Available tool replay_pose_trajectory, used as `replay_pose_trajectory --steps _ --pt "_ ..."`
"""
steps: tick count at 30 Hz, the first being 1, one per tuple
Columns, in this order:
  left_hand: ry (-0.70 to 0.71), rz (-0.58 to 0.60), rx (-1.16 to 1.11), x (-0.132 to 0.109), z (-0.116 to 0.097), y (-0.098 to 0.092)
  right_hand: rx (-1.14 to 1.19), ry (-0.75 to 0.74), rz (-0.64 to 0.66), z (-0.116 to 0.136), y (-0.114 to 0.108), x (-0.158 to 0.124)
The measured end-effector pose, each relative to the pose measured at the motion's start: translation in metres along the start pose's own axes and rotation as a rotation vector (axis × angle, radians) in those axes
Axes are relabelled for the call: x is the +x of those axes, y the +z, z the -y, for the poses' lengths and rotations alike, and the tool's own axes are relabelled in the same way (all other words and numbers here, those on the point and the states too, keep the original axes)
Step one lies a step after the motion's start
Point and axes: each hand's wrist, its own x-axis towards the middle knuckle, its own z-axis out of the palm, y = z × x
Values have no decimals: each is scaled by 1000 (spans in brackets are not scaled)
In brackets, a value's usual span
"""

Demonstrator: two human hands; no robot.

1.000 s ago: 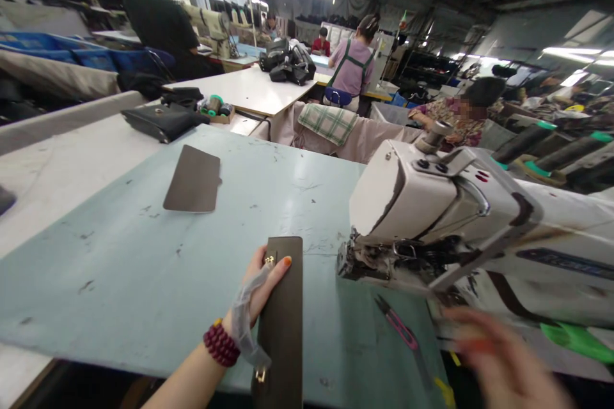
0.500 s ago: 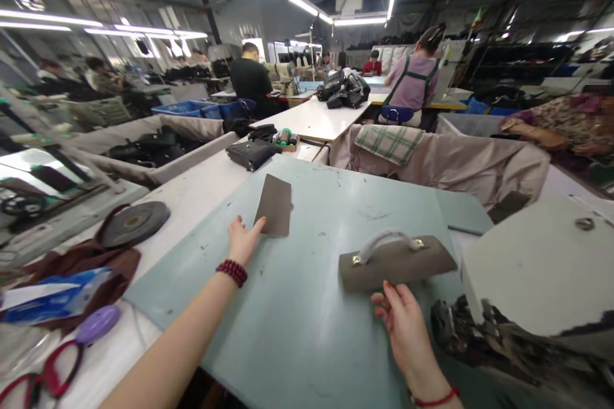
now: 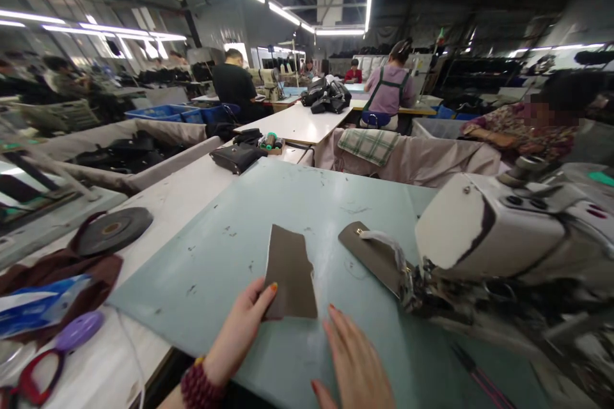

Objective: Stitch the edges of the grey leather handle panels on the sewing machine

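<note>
A flat grey-brown leather-like panel lies over the pale green work surface. My left hand pinches its lower left edge, thumb on top. Just right of the panel's lower corner, my right hand is spread with its fingers apart and holds nothing. Beyond that hand rests a grey-brown flap piece with a wrapped handle and gold-coloured fittings. Its lower right end is partly hidden by the sewing machine.
Red-handled scissors, a purple oval item and a grey tape roll lie at left. A dark pointed tool lies at lower right. A black bag sits beyond. Several people work around; one sits at right behind the machine.
My left hand has drawn the panel toward me. My right hand has let go of the handled flap, which now lies turned beside the machine, and has moved left. The view has shifted right.
</note>
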Motion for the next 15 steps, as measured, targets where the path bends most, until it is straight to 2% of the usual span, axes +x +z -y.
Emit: replay_pose_trajectory --steps 2,4,7,8,9,10,12,14,15 --pt "-16 105 -54 -43 3 21 -140 -96 -21 17 -1 3" --pt "40 81 -4 -70 7 32 -97 -16 -19 24 -14 -2" --pt "108 -155 33 -77 14 33 221 299 10 22 -56 -25" --pt "96 -206 1 -74 15 33 339 415 -5 21 -74 -35" --pt "64 -208 -48 -71 16 35 443 517 -28 20 -91 -46" --pt "18 -155 -107 -68 17 38 533 601 -60 19 -106 -56" --pt "-123 48 -229 -68 15 48 687 720 -140 21 -128 -76" --pt "-303 207 -297 -76 11 61 829 799 -242 23 -139 -93" --pt "-388 237 -309 -82 9 68 888 828 -299 25 -142 -100"
